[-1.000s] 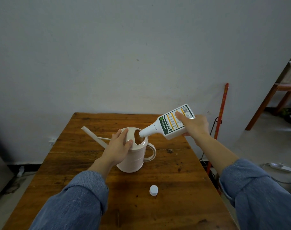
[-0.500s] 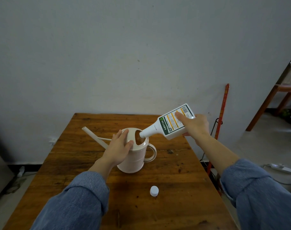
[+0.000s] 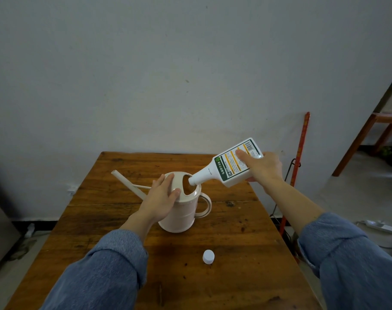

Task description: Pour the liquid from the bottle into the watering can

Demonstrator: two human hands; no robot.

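Observation:
A cream watering can (image 3: 184, 215) stands upright on the wooden table (image 3: 246, 253), its long spout pointing back left and its handle to the right. My left hand (image 3: 160, 198) grips the can's top left side. My right hand (image 3: 263, 167) holds a white bottle (image 3: 229, 167) with a green and yellow label, tilted down to the left. The bottle's open neck sits at the can's top opening, where brown shows inside. The bottle's white cap (image 3: 208, 256) lies on the table in front of the can.
A grey wall stands just behind the table. A red stick (image 3: 299, 162) leans on the wall right of the table. A wooden furniture leg (image 3: 356, 144) and a white power strip (image 3: 379, 225) are on the floor side at right.
Nothing has clearly moved. The bottle stays tilted at the can's opening, with both hands in the same grip.

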